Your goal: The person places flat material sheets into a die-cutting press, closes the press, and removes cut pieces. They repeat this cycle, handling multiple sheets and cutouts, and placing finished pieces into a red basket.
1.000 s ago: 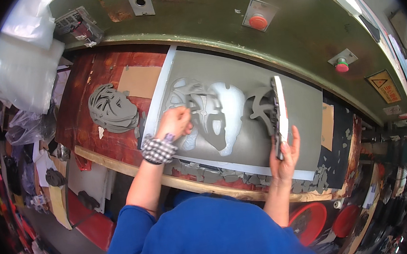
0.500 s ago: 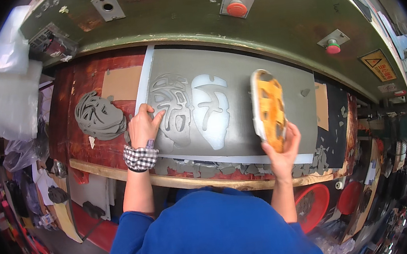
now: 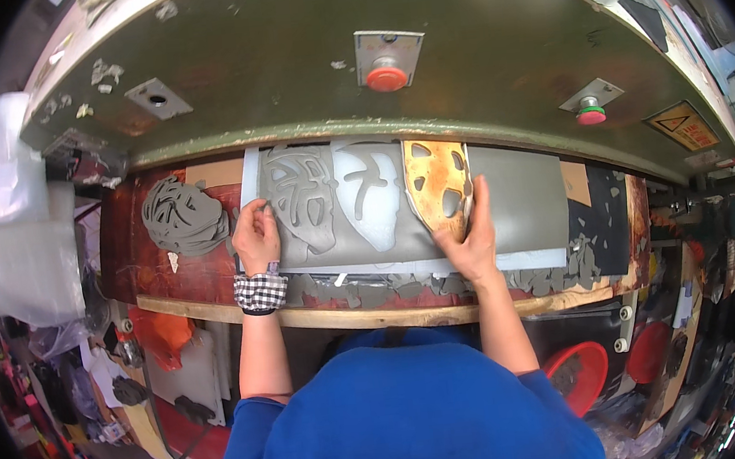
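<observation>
A grey foam sheet [image 3: 520,206] lies on a pale backing board [image 3: 512,261]. Toward its left is a cut foam shape [image 3: 299,202] still in the sheet; beside it, a cut-out opening [image 3: 375,220] shows the pale backing. My right hand [image 3: 472,244] grips the lower right side of a yellow cutting die [image 3: 436,179], which lies flat or nearly flat on the sheet right of the opening. My left hand [image 3: 257,238], fingers curled, rests at the sheet's left edge; whether it pinches anything is hidden. Farther left sits a stack of cut foam pieces [image 3: 182,216].
The green press beam [image 3: 264,71] spans the far side, bearing a red button [image 3: 386,78] and a green-and-red button [image 3: 591,111]. Foam scraps [image 3: 347,293] line the near side, behind a wooden rail [image 3: 376,317]. Red tubs [image 3: 581,377] stand below right.
My right hand has brought the cutting die left, turning it from on edge to flat beside the opening. My left hand's fingers have curled in. The head view has shifted, showing more of the beam.
</observation>
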Motion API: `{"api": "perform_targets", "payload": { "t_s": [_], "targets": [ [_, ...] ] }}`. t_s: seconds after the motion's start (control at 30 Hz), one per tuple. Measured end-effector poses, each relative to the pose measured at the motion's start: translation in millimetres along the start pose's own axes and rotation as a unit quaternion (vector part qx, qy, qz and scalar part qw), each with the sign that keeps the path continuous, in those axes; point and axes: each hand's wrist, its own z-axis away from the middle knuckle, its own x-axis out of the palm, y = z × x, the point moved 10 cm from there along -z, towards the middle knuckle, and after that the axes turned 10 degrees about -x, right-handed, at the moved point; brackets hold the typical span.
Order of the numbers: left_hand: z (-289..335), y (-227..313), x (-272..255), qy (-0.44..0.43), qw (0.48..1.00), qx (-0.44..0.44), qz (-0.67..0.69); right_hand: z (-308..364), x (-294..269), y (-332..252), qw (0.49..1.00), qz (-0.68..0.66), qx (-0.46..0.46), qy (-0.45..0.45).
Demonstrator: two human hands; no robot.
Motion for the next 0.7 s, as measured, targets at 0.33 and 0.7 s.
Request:
{"api": "perform_targets", "payload": {
  "t_s": [0.33, 0.7],
  "targets": [
    [50.9, 55.7, 58.1, -0.094, 0.982, 0.154, -0.060, -122.8, -166.9, 4.9, 0.914, 0.305, -0.070, 0.257],
    [8.3, 54.6, 82.9, -0.072, 0.986, 0.116, -0.092, -118.6, -157.8, 26.3, 0.925, 0.240, -0.031, 0.294]
  ]
}}
